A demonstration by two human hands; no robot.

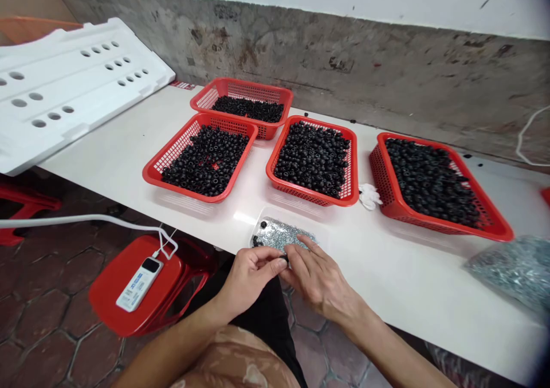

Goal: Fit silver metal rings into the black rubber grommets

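My left hand [253, 273] pinches a small black part [284, 258] between thumb and forefinger at the table's front edge. Against the same part rests my right hand [311, 270], its fingers bent over it and partly hiding what they grip. Just beyond both hands lies a clear shallow tray [263, 215] holding many small silvery metal pieces [281, 234], with a few black parts at its left side. Red baskets of black parts stand behind: one at left [150, 170], one in the middle [277, 183] and one at right [382, 190].
Another red basket [201, 98] stands at the back. A white foam panel [86, 90] leans at the left. A bag of metal pieces [515, 270] lies at right, a crumpled white item [368, 196] between baskets. Below left, a red stool [107, 296] bears a white power bank [140, 285].
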